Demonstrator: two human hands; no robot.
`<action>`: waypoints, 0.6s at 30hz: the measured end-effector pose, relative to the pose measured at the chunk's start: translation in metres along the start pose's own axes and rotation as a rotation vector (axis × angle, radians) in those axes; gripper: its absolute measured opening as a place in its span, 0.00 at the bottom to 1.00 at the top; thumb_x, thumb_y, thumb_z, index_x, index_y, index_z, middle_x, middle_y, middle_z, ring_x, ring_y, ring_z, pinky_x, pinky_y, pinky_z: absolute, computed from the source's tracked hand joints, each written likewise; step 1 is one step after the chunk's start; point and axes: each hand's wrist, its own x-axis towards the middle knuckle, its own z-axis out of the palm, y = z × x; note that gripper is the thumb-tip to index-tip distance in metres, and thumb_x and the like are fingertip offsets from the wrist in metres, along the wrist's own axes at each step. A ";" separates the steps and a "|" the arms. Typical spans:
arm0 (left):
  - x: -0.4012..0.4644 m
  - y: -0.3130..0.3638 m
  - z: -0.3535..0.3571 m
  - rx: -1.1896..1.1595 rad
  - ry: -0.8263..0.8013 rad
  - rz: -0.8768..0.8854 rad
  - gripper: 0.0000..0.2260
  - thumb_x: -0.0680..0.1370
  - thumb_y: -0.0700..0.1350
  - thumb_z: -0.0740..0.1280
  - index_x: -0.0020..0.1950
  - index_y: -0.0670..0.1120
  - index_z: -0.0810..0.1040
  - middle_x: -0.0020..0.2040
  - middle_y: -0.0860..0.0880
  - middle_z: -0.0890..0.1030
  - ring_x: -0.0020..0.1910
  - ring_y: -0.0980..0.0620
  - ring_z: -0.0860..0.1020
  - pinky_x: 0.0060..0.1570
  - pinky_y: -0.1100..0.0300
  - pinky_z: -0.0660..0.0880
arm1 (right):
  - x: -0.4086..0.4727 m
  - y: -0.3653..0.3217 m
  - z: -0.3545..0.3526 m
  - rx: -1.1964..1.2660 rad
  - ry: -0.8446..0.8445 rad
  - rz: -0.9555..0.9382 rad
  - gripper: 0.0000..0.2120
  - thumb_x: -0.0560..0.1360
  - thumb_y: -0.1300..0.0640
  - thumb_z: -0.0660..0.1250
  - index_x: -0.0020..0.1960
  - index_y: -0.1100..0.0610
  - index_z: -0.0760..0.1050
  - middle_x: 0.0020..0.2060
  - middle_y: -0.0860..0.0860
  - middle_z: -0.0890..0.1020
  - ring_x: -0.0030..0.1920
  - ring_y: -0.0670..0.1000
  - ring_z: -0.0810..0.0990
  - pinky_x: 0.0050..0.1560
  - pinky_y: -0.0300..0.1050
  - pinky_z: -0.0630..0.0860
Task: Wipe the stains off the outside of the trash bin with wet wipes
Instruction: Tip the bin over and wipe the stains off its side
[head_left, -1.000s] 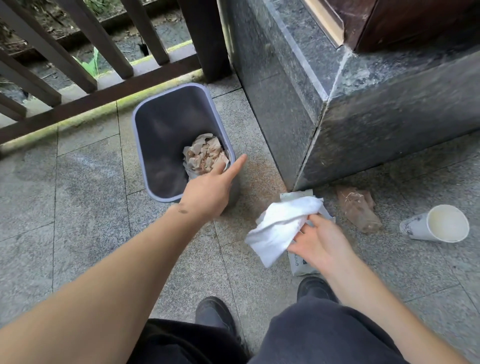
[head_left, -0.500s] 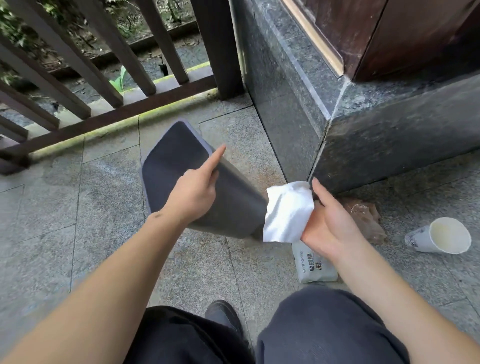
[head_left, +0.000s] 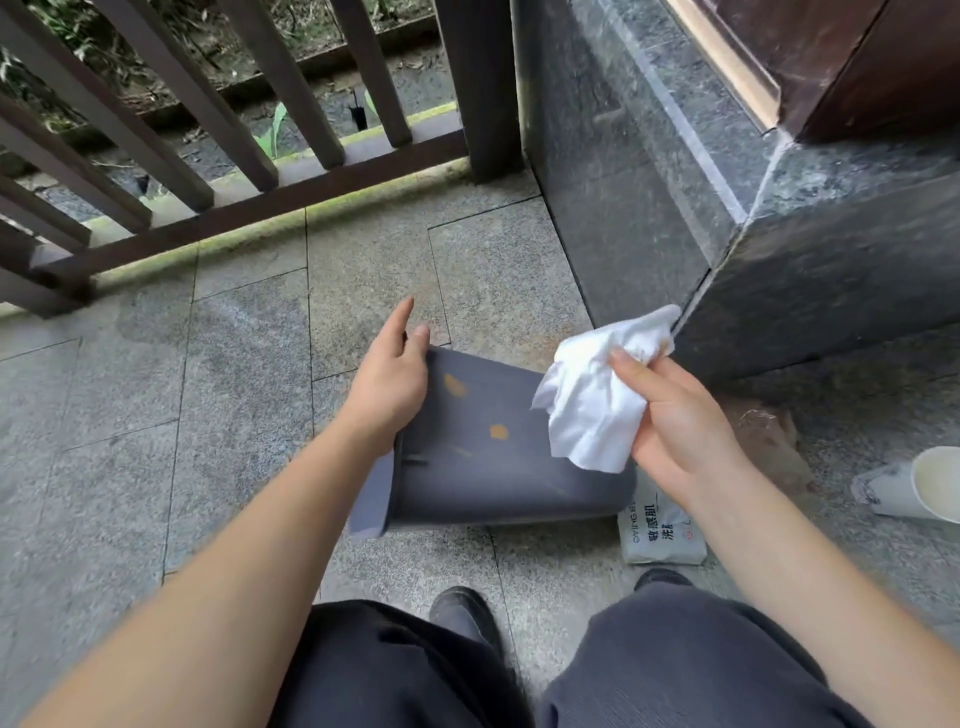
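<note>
Grey stone floor (head_left: 234, 374); wipes pack (head_left: 662, 535), tipped paper cup (head_left: 914, 486), brown wrapper (head_left: 769, 441) lying on it.

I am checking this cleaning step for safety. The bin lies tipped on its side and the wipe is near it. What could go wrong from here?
1. The trash bin is steadied only by the left hand near its rim, so it may roll or slide when wiped.
2. The wet wipe in the right hand already shows a brownish mark, so it could smear the orange stains.
3. The paper cup lies close by and might be knocked.
</note>
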 end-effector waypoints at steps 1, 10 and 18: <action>0.001 -0.001 0.000 -0.018 0.009 -0.011 0.22 0.86 0.51 0.57 0.80 0.56 0.61 0.79 0.55 0.63 0.75 0.58 0.60 0.72 0.59 0.56 | 0.002 0.002 0.001 -0.043 0.022 -0.024 0.14 0.76 0.58 0.70 0.59 0.63 0.79 0.59 0.62 0.82 0.59 0.58 0.82 0.66 0.56 0.75; -0.004 0.007 -0.015 0.052 0.049 0.076 0.26 0.86 0.51 0.57 0.81 0.63 0.51 0.78 0.59 0.63 0.68 0.66 0.62 0.63 0.64 0.58 | 0.012 0.014 0.008 -0.286 0.013 -0.196 0.17 0.67 0.51 0.78 0.53 0.57 0.82 0.48 0.53 0.88 0.53 0.54 0.86 0.51 0.47 0.81; -0.017 0.037 0.014 0.200 0.064 0.213 0.26 0.85 0.50 0.56 0.81 0.63 0.49 0.27 0.63 0.76 0.24 0.61 0.72 0.23 0.67 0.63 | 0.009 0.024 0.003 -0.496 0.004 -0.348 0.06 0.70 0.58 0.78 0.43 0.53 0.82 0.37 0.46 0.88 0.40 0.43 0.86 0.40 0.34 0.79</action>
